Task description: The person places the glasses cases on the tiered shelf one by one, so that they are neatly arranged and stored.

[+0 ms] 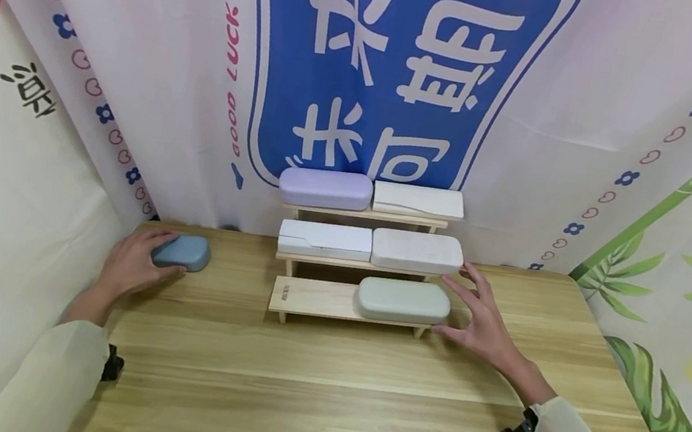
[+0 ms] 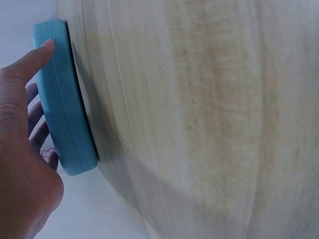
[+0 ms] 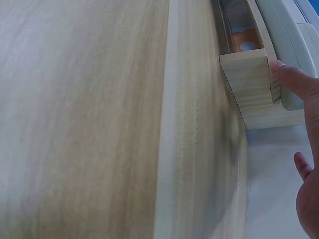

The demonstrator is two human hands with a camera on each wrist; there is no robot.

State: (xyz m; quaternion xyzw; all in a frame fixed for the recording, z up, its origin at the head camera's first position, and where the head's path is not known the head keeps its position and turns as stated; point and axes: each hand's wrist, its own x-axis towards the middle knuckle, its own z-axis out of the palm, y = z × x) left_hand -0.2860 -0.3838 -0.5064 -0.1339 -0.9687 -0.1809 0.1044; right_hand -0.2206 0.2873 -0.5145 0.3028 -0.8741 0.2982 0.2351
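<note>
At the left of the table, my left hand (image 1: 133, 264) grips a blue glasses case (image 1: 193, 253) lying on the wood. In the left wrist view, the thumb lies on the near side of the blue case (image 2: 65, 102), with the other fingers behind it. My right hand (image 1: 484, 328) is at the right end of a three-step wooden rack (image 1: 314, 299), fingers spread. Its thumb touches the lowest step's end, beside a grey-green glasses case (image 1: 403, 301); in the right wrist view the other fingers are mostly out of frame.
On the middle step stand a white folding case (image 1: 325, 240) and an off-white rounded case (image 1: 417, 252). The top step holds a lilac case (image 1: 325, 189) and another white folding case (image 1: 418, 201). Printed curtains (image 1: 562, 187) hang behind the wooden table (image 1: 306, 402).
</note>
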